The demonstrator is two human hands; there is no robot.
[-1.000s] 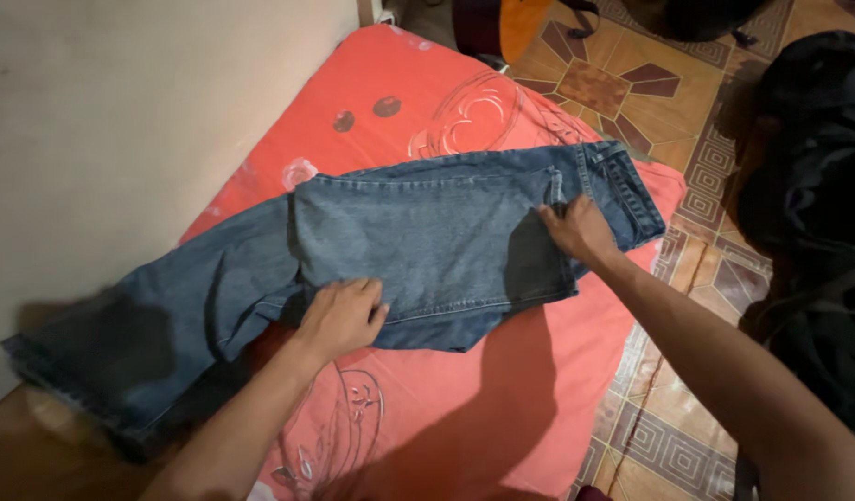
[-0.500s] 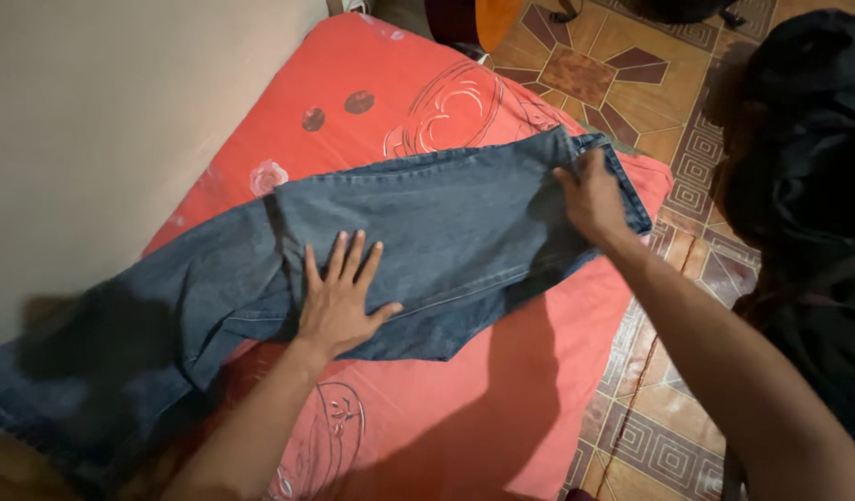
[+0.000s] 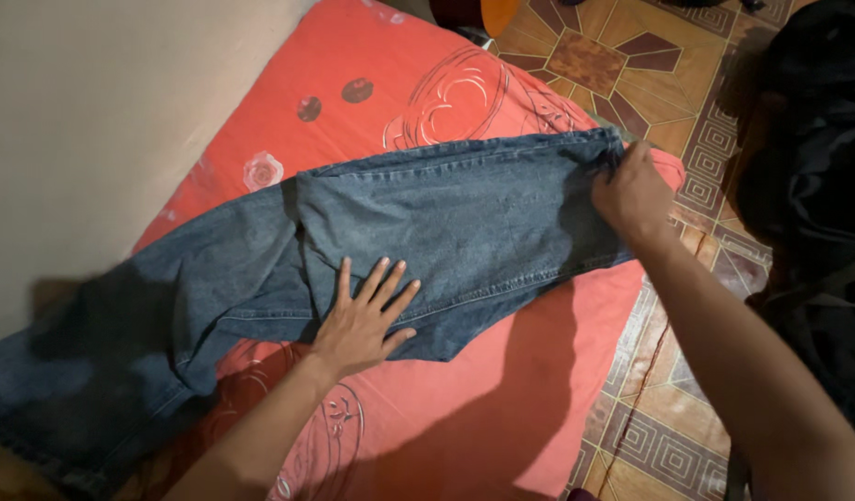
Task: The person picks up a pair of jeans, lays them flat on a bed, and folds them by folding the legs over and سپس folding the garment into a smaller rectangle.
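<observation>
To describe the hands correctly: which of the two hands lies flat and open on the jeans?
The left hand: it lies palm down with spread fingers on the middle of the jeans. The right hand is closed around the waist end instead.

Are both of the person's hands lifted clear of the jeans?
No: the left hand lies flat with spread fingers on the blue jeans, and the right hand grips their waistband end on the red mattress.
</observation>
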